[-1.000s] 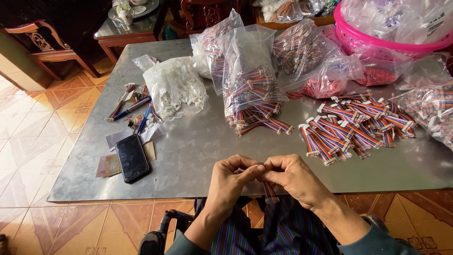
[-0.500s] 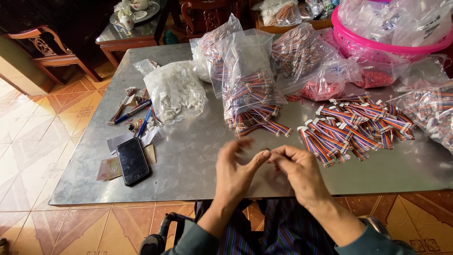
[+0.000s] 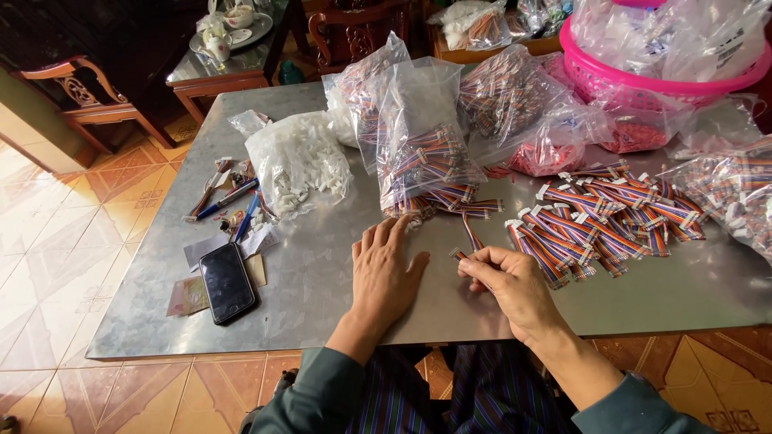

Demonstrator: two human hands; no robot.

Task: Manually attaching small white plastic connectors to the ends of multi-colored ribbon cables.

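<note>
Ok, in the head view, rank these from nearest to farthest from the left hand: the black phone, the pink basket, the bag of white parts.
From the left hand:
1. Bag of white parts, up and to its left on the table.
2. Black phone, off to its left near the table edge; close to the bag's distance.
3. Pink basket, far corner on the right.

Dull brushed metal table (image 3: 322,281), clear glossy plastic bags (image 3: 422,120), glossy black phone (image 3: 227,283), pink plastic basket (image 3: 643,76).

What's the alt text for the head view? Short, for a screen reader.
A person's right hand pinches a rainbow ribbon cable over a metal table, while the left hand reaches flat toward a clear bag of the same cables. A loose pile of cables lies to the right; a black phone lies to the left.
</note>
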